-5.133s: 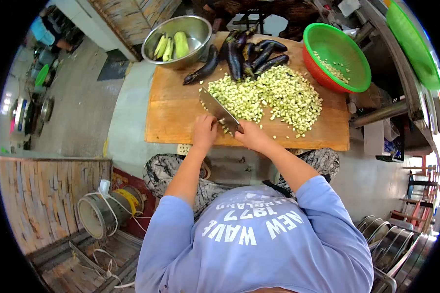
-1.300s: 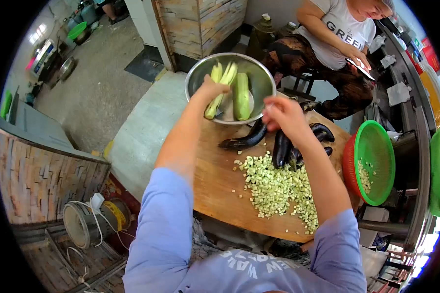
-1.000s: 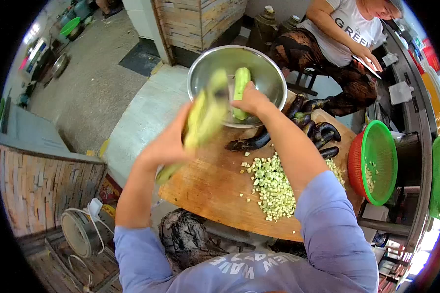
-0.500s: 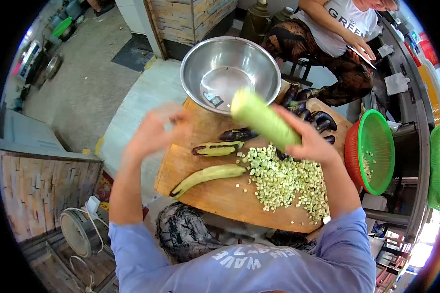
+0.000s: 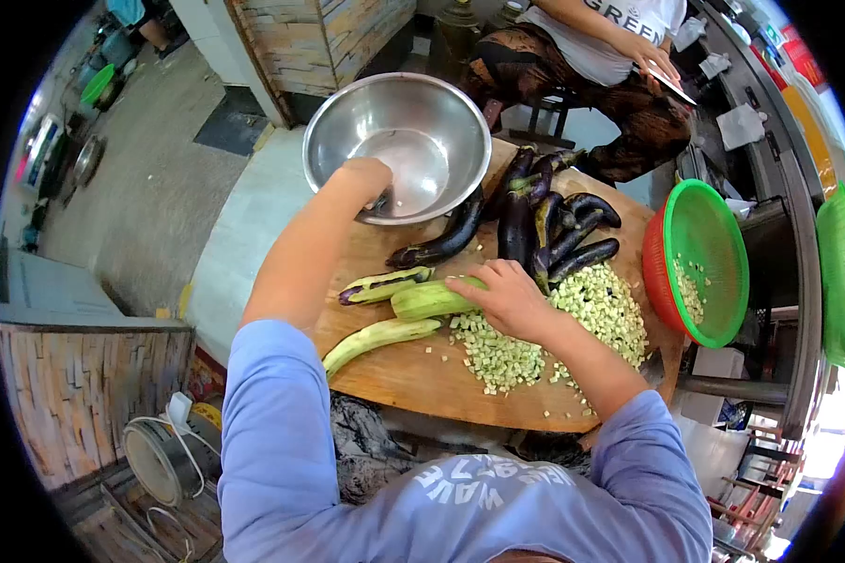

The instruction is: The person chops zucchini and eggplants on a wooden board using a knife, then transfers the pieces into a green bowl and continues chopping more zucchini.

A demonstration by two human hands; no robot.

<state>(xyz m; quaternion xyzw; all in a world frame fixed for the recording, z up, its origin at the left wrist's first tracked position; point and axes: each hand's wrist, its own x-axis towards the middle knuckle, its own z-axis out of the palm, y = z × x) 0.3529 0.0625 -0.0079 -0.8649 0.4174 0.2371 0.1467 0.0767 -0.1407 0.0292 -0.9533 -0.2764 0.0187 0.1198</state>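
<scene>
My left hand (image 5: 364,180) reaches over the near rim of a steel bowl (image 5: 333,131), its fingers closed around a small dark object that mostly cannot be seen. My right hand (image 5: 512,298) rests on a thick peeled green vegetable (image 5: 427,299), its fingers wrapped over the right end. The vegetable lies on a wooden board (image 5: 413,380). Beside it are a partly peeled eggplant (image 5: 385,285) and a long peeled eggplant (image 5: 376,342). Diced pale pieces (image 5: 498,355) are heaped near and right of my right hand. Several dark eggplants (image 5: 516,225) lie behind it.
A green basket (image 5: 726,281) nested in a red one (image 5: 657,267) holds some diced pieces at the right. A seated person (image 5: 610,38) is across the board, holding a flat white object. A lidded bucket (image 5: 160,460) stands on the floor at lower left.
My right hand has lowered the peeled green vegetable onto the board. My left hand has moved up and right into the bowl, where a small tool lay before. The view has shifted slightly.
</scene>
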